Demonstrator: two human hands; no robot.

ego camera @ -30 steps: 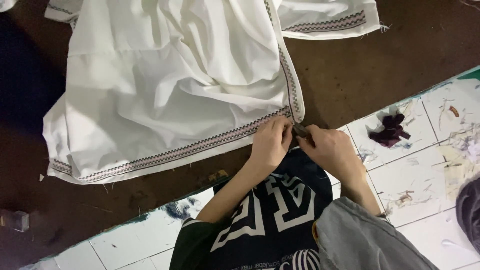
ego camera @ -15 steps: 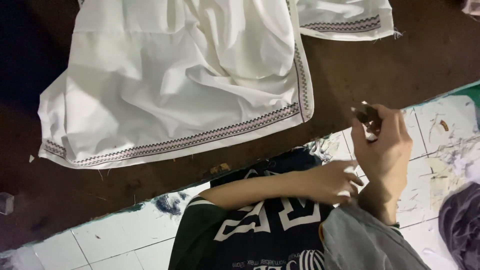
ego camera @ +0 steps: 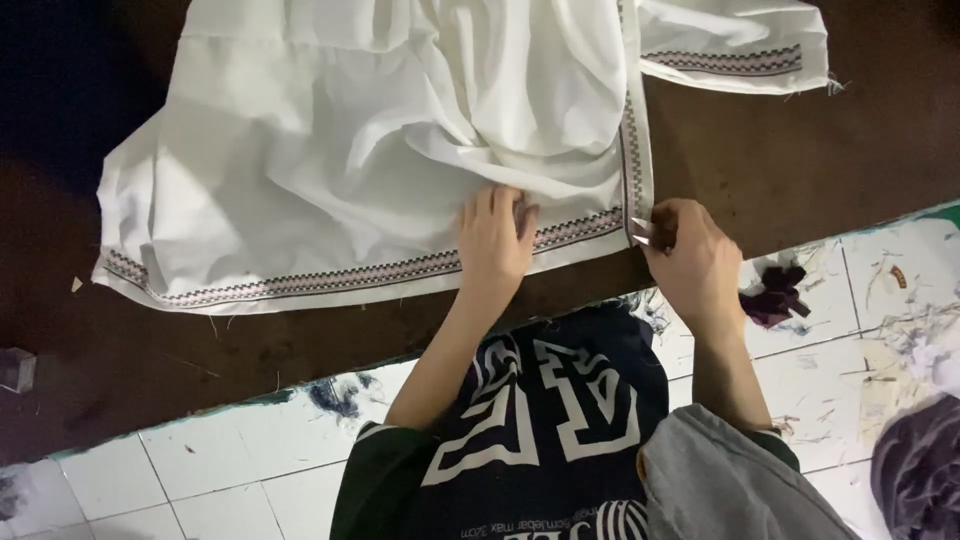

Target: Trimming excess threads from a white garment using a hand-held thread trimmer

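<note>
Dim overall, w/ one bright zone: the white garment (ego camera: pixel 380 150) catches most light and nearly blows out in its middle, fold detail thin there. Soft shadows sit in its creases. Dark worktop (ego camera: pixel 800 160) left of the garment drops to near black, no detail. Tiled floor (ego camera: pixel 230 470) below the garment is evenly lit, a bit cool. Slight softness on both hands, esp. the fingers (ego camera: pixel 500 215); edges of frame look undistorted.

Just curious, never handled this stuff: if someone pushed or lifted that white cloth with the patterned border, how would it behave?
The white cloth would probably flop and drape, since it already lies in soft folds. Pushed, it would likely bunch up rather than slide whole; the left hand presses it flat. It looks thin, so probably light.
</note>
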